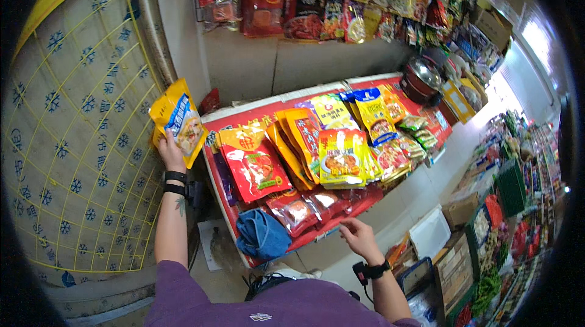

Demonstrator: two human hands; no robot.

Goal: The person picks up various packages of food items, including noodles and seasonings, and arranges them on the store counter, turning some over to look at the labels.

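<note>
My left hand (171, 151) grips a yellow-and-blue food packet (180, 121) at its lower edge, held left of a red-topped table (215, 121). My right hand (358, 234) is empty, its fingers apart and slightly curled, near the table's front edge. A red seasoning packet (256, 162) lies on the table's left part, beside orange packets (297, 144) and a yellow packet with a food picture (343, 158). Behind these is a blue-and-yellow packet (375, 116). Clear-windowed red packets (295, 210) and a crumpled blue cloth (261, 233) lie along the front.
A lidded dark red pot (421, 78) stands at the table's far right. Packets (263, 9) hang on a wall rack behind. A yellow wire grid (87, 144) fills the left side. At right are a white tray (429, 232), a green crate (510, 186) and produce (486, 288).
</note>
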